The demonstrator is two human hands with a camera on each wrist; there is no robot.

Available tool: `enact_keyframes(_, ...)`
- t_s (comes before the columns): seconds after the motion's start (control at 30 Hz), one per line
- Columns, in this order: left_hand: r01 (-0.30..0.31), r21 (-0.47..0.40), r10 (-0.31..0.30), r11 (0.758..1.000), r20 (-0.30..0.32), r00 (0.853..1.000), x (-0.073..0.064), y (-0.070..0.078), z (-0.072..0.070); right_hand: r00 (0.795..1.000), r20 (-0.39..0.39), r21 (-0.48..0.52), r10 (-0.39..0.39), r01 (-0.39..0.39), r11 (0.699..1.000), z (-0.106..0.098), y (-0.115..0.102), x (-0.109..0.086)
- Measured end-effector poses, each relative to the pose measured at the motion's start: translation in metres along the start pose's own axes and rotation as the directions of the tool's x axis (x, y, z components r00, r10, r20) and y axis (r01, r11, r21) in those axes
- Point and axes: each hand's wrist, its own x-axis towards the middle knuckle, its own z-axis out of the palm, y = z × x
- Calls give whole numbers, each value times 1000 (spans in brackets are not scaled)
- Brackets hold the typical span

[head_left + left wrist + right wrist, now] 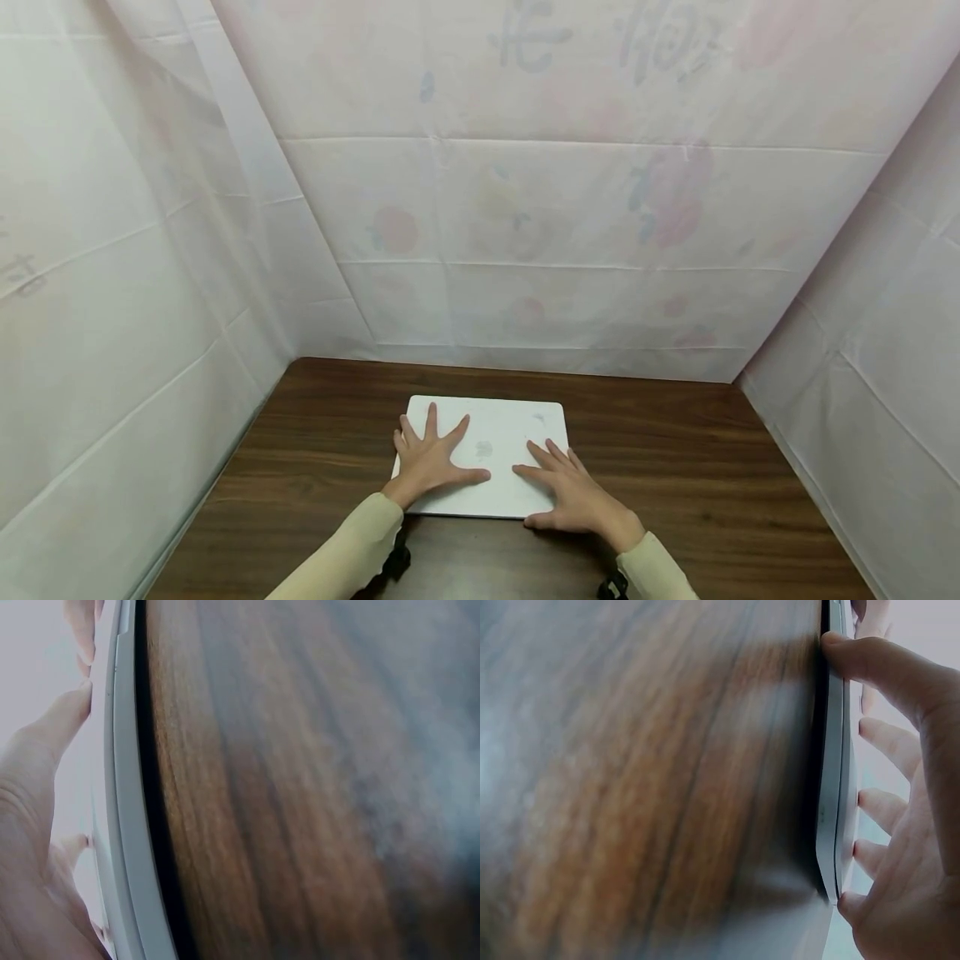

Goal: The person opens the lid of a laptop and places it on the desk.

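A closed silver laptop [510, 418] with a faint logo on its lid lies flat on the wooden table. My left hand [431, 461] rests on the lid's left part, its fingers spread wide. In the left wrist view, the thumb [64, 716] of that hand touches the top near the laptop's front edge [124, 787]. On the lid's right part are the fingertips of my right hand [573, 492]. Its thumb [862, 656] reaches down to the front edge of the laptop, as the right wrist view shows. Neither hand is curled round the laptop.
The brown wooden table [690, 467] extends on both sides of the laptop. White fabric with faded prints hangs as a back wall [540, 208], a left wall [112, 250] and a right wall [877, 375]. Dark wrist straps [396, 562] sit beneath the sleeves.
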Motion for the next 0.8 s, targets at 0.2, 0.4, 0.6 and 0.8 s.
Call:
enact_keyframes(0.2,-7,-17,7,1000,0,1000,0,2,1,1000,-7,4,2,-2,1000,0,2,-2)
enact_keyframes(0.4,5,6,-5,1000,15,1000,1,6,1,1000,-13,23,8,-8,1000,1,5,-4)
enact_keyframes(0.6,4,4,-5,1000,4,1000,0,9,1,1000,-19,18,2,-2,1000,0,8,-5)
enact_keyframes(0.8,-10,-16,10,1000,-17,1000,1,9,5,1000,-16,24,2,-2,1000,-1,10,-6)
